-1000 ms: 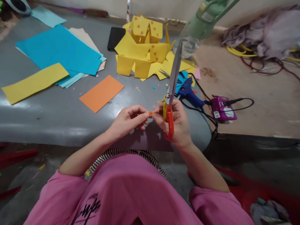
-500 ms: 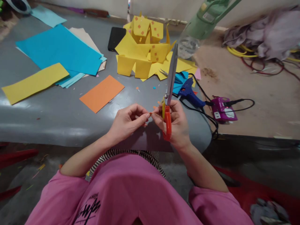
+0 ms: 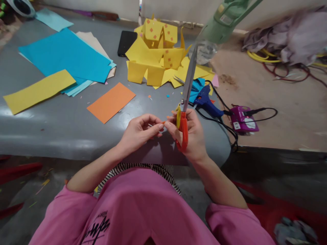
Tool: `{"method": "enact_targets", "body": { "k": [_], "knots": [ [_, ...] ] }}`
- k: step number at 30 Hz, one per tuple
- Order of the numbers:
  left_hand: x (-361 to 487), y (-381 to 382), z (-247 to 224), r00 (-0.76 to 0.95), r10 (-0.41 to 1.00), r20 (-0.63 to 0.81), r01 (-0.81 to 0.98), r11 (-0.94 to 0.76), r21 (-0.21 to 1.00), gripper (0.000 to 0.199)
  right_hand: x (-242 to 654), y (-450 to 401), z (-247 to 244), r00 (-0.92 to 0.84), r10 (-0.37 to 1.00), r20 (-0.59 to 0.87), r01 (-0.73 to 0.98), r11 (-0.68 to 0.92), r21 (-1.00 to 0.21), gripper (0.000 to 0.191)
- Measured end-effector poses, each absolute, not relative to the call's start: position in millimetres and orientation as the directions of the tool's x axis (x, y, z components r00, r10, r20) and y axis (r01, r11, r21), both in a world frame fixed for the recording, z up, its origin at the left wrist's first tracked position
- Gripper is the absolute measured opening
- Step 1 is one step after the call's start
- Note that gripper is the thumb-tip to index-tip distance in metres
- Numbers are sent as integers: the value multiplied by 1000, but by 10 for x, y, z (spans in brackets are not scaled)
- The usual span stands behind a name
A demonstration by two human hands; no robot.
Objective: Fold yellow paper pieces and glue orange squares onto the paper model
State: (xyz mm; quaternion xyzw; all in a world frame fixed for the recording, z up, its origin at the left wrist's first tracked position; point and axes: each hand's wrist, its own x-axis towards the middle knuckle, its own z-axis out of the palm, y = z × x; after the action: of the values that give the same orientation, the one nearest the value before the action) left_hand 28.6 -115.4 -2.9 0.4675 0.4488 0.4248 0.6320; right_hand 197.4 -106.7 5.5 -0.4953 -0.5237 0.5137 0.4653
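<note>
My left hand (image 3: 141, 132) pinches a tiny piece of orange paper (image 3: 163, 122) between thumb and forefinger. On the other side of that piece, my right hand (image 3: 192, 134) meets it with thumb and fingertip. Hooked in my right hand is a pair of scissors (image 3: 188, 81) with red and yellow handles, blades pointing up and away from me. An orange paper rectangle (image 3: 111, 102) lies on the grey table to the left. Beyond the hands stand folded yellow paper shapes (image 3: 146, 72), some dotted with small orange squares.
Blue paper sheets (image 3: 66, 56) and a yellow strip (image 3: 38, 92) lie at the left. A black phone (image 3: 127, 42) rests behind. To the right are a blue glue gun (image 3: 208, 102), a purple power adapter (image 3: 243, 119), cables and a green-topped clear bottle (image 3: 222, 20).
The scissors have tilted slightly to the right with my right hand. Both hands keep their pinch at the orange piece, which now shows a bit more.
</note>
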Motion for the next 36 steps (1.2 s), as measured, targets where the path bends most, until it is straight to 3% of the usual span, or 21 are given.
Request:
{"method": "enact_targets", "body": {
  "k": [3, 5, 9, 12, 21, 36],
  "knots": [
    [264, -1108, -7, 202, 965, -168, -193, 208, 959, 27, 2068, -1063, 121, -150, 988, -38, 128, -19, -992, 58],
    [234, -1069, 13, 188, 967, -172, -285, 221, 933, 23, 2164, -1067, 208, -220, 972, -84, 288, -17, -957, 63],
    [185, -1019, 36, 140, 979, -146, -393, 190, 900, 23, 2334, -1091, 385, -304, 927, -220, 595, 4, -804, 62],
    [185, -1018, 20, 86, 993, -79, -410, 107, 906, 22, 2387, -1110, 449, -345, 905, -250, 708, 76, -702, 62],
    [193, -1070, -47, 88, 992, 95, -389, -54, 920, 18, 2333, -1136, 498, -381, 890, -250, 731, 124, -671, 61],
    [174, -1078, -67, 132, 983, 130, -452, -57, 890, 23, 2359, -1191, 496, -386, 882, -268, 719, 106, -687, 63]
  ]
}}
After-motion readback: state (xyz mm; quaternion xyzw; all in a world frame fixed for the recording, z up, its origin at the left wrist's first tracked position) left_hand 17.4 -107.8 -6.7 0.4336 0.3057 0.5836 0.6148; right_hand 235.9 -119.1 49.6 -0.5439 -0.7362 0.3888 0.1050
